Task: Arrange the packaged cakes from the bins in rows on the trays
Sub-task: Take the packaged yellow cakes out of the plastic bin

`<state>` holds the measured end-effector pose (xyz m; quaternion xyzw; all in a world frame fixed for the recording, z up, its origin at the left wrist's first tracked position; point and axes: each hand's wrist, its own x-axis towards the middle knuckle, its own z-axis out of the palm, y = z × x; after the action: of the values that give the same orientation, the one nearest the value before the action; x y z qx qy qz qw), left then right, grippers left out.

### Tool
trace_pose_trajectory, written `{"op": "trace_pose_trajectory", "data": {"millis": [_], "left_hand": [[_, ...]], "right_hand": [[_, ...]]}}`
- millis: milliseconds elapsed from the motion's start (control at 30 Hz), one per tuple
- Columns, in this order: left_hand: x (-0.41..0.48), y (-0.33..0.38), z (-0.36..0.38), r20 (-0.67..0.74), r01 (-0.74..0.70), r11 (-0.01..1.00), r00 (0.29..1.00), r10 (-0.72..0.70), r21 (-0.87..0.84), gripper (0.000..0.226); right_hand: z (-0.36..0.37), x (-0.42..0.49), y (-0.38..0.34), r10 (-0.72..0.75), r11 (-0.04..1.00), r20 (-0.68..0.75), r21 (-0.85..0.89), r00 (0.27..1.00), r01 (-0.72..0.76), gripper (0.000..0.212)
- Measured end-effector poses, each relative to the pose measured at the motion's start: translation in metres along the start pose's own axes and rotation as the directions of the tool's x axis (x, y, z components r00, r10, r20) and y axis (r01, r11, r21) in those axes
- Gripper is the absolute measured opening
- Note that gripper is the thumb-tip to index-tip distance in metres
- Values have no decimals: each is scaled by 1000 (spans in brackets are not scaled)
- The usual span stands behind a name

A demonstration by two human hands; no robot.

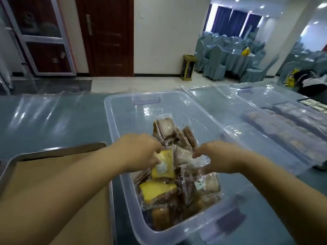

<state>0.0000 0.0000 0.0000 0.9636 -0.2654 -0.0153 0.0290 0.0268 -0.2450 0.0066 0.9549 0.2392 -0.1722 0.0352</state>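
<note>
Both my hands, left hand (141, 149) and right hand (219, 156), pinch wrapped cakes (164, 165) inside the clear bin (113, 110); the tray (53, 151) at the counter's left edge is cut off.

white labels (161, 167) on cake packets, print too blurred to read

The room is brightly lit by recessed ceiling lights (261, 7), whose glare is mirrored on the glossy tabletop (53, 117). Soft motion blur is seen throughout. Straight lines are bowed at the edges by wide-angle distortion.
</note>
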Motion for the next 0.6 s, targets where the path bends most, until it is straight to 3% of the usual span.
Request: {"op": "trace_pose_trajectory", "data": {"millis": [100, 233, 500, 600], "left_hand": [[20, -2, 4, 117, -4, 999, 993, 1, 33, 36], [45, -8, 16, 260, -5, 994, 965, -24, 107, 43], [81, -18, 43, 476, -80, 962, 878, -56, 260, 65], [90, -21, 49, 539, -142, 931, 840, -66, 336, 69]], "right_hand": [[11, 10, 3, -7, 999, 144, -51, 990, 15, 66], [25, 20, 13, -64, 995, 108, -72, 992, 72, 72], [29, 40, 22, -162, 961, 88, -210, 983, 178, 26], [18, 44, 27, -146, 973, 98, -164, 984, 161, 39]]}}
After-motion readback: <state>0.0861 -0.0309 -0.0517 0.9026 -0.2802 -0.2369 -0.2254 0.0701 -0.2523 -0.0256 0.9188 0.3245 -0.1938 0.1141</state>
